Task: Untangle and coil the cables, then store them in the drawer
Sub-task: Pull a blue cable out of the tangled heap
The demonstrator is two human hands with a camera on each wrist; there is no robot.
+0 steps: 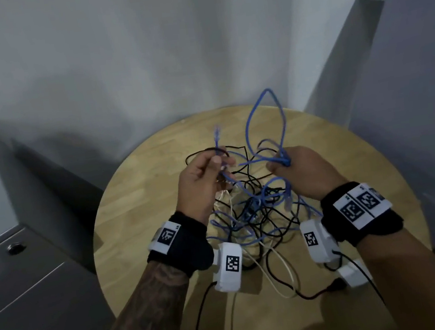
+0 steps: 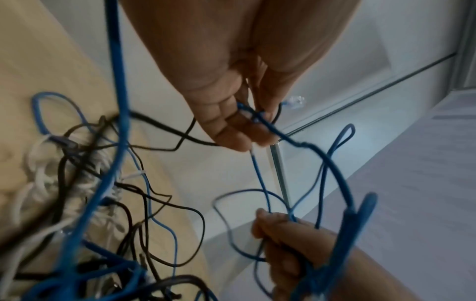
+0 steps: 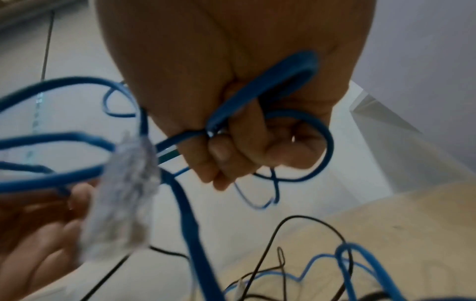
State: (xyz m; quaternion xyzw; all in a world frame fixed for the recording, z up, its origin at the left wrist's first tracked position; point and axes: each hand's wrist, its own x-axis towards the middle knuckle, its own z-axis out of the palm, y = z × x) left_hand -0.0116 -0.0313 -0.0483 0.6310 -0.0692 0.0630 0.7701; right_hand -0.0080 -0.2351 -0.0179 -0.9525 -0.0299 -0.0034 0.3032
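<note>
Left hand [image 1: 201,178] pinches the thin blue cable [image 1: 263,119]; right hand [image 1: 299,171] grips its loop. The tangle [image 1: 251,216] hides the round wooden bench [image 1: 143,203] centre.

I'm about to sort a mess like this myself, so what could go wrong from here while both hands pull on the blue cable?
1. The right hand grips a bunch of blue cable loops; pulling apart could tighten a knot rather than free it.
2. The black cables and white cable are threaded through the blue one, so lifting may drag the whole tangle off the round table.
3. The left hand pinches near the clear plug; tugging there may strain it.
</note>
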